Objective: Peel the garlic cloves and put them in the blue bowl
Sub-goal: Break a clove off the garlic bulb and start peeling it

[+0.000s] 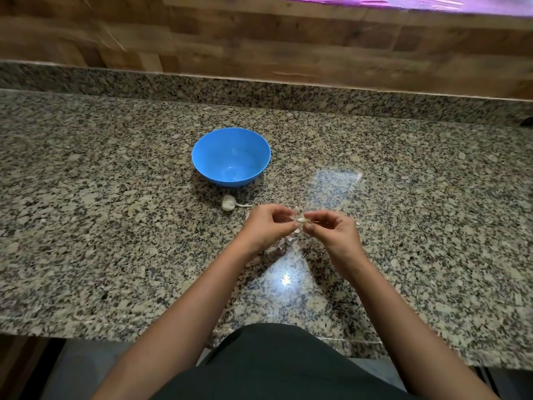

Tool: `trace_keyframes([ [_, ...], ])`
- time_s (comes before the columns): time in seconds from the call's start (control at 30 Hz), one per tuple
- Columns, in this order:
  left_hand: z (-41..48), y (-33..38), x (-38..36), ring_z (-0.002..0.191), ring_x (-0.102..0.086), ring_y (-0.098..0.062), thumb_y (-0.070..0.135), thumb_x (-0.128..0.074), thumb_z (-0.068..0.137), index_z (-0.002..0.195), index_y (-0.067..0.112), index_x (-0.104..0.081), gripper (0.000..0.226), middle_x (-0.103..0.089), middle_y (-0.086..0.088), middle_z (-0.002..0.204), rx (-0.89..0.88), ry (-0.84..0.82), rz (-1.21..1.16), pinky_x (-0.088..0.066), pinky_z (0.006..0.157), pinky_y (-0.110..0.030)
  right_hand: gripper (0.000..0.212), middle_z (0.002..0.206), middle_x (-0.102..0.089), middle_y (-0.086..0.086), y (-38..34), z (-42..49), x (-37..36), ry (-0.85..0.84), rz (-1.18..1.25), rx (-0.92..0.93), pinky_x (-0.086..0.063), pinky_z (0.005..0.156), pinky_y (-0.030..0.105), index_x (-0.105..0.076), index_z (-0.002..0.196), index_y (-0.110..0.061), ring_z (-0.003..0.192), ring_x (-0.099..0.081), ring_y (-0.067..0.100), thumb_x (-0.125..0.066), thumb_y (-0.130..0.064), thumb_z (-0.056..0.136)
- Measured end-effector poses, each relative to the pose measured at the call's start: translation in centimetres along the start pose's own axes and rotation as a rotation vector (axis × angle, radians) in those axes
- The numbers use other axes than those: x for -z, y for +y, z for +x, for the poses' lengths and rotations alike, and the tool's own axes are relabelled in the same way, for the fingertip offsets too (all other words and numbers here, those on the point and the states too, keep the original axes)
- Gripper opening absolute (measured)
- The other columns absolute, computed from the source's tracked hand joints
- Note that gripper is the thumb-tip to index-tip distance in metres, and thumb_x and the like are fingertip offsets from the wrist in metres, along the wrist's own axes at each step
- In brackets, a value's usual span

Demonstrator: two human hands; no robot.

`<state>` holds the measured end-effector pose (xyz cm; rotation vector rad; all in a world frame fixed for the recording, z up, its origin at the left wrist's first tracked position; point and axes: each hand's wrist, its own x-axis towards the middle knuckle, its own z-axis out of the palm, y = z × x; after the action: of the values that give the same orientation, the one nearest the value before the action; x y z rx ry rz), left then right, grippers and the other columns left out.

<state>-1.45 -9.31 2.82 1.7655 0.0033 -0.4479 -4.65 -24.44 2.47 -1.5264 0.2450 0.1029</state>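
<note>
A pale garlic clove [301, 220] is pinched between the fingertips of both hands above the counter. My left hand [266, 226] holds its left end and my right hand [331, 229] holds its right end. The blue bowl [230, 140] stands upright behind the hands, a little to the left; I make out no clove in it. A partial garlic head [227, 202] with its stem lies on the counter between the bowl and my left hand. Bits of white garlic skin [284, 241] lie under and around the hands.
The speckled granite counter [115, 226] runs wide to both sides, with a raised granite lip and a wooden wall behind. Its front edge is close to my body. A bright light reflection shines on the stone below the hands.
</note>
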Motion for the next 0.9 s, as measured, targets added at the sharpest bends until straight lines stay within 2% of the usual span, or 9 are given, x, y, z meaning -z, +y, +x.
trace_keyframes([
  [0.17, 0.0, 0.1, -0.4, 0.087, -0.068, -0.023, 0.003, -0.069, 0.08, 0.098, 0.008, -0.063, 0.02, -0.069, -0.011, 0.093, -0.013, 0.009, -0.163, -0.056, 0.082, -0.033, 0.014, 0.092, -0.068, 0.014, -0.3, -0.1, -0.2, -0.037, 0.019, 0.018, -0.053, 0.084, 0.031, -0.067, 0.087, -0.006, 0.088, -0.065, 0.024, -0.066, 0.004, 0.077],
  [0.33, 0.0, 0.4, -0.4, 0.076, -0.065, -0.017, -0.001, -0.069, 0.079, 0.089, 0.008, -0.064, 0.014, -0.067, -0.007, 0.082, -0.051, 0.013, -0.151, -0.056, 0.076, -0.03, 0.014, 0.089, -0.071, 0.01, -0.6, -0.4, -0.4, -0.044, 0.065, 0.059, -0.053, 0.075, 0.024, -0.068, 0.089, -0.005, 0.084, -0.067, 0.019, -0.068, 0.001, 0.077],
  [0.5, 0.0, 0.6, -0.5, 0.068, -0.064, -0.015, -0.005, -0.068, 0.079, 0.083, 0.005, -0.065, 0.011, -0.066, -0.007, 0.077, -0.063, 0.032, -0.176, -0.057, 0.072, -0.027, 0.013, 0.088, -0.071, 0.009, -0.6, -0.7, -0.7, -0.025, 0.038, 0.096, -0.054, 0.077, 0.027, -0.068, 0.088, -0.004, 0.086, -0.068, 0.022, -0.069, 0.001, 0.076],
  [0.63, -0.1, 0.7, -0.2, 0.068, -0.064, -0.015, -0.007, -0.064, 0.081, 0.088, -0.001, -0.064, 0.009, -0.066, -0.01, 0.08, -0.042, 0.016, -0.2, -0.057, 0.07, -0.024, 0.015, 0.092, -0.071, 0.012, -0.6, -0.6, -0.7, -0.028, 0.075, 0.061, -0.054, 0.078, 0.026, -0.067, 0.093, -0.002, 0.088, -0.068, 0.023, -0.067, 0.003, 0.078],
  [0.77, -0.1, 0.8, -0.3, 0.075, -0.065, -0.017, 0.0, -0.068, 0.081, 0.094, 0.0, -0.064, 0.014, -0.068, -0.013, 0.087, -0.037, 0.0, -0.159, -0.057, 0.073, -0.026, 0.026, 0.094, -0.069, 0.009, -0.7, -0.5, -0.7, -0.005, 0.129, 0.039, -0.054, 0.078, 0.026, -0.062, 0.098, -0.01, 0.09, -0.067, 0.021, -0.064, 0.007, 0.078],
  [0.9, 0.0, 0.8, -0.4, 0.075, -0.067, -0.019, 0.004, -0.071, 0.079, 0.093, -0.003, -0.065, 0.017, -0.07, -0.015, 0.088, -0.043, 0.028, -0.136, -0.057, 0.07, -0.027, 0.03, 0.097, -0.067, 0.009, -0.5, -0.5, -1.1, 0.035, 0.024, 0.095, -0.055, 0.081, 0.03, -0.058, 0.099, -0.017, 0.093, -0.066, 0.02, -0.066, 0.004, 0.079],
])
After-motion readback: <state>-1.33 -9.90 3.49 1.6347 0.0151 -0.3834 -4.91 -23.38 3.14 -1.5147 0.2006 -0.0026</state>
